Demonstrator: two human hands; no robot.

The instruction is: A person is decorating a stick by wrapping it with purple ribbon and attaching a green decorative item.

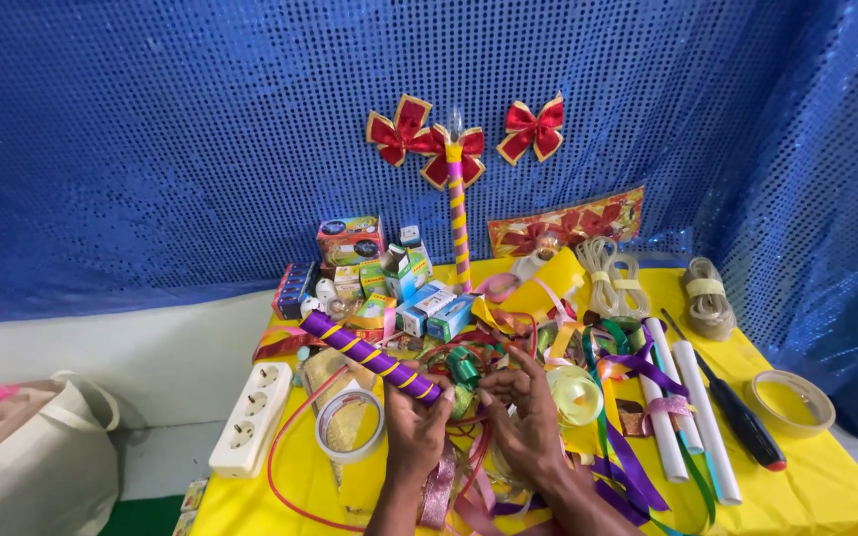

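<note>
Backdrop: blue sequinned cloth, hung across the whole rear and right side, glittering under even light. Lower wall: white band below the cloth. Furniture: table under a yellow cover. Left corner: pale cloth bag.

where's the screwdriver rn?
Head view, right side of the yellow table: the screwdriver lies between the white tubes and the tape roll.

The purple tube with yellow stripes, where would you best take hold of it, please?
Grip the purple tube around its bare upper-left half, coming from above: it lies slanted, its lower-right end already at the left hand, and the middle is free of ribbons.
</note>
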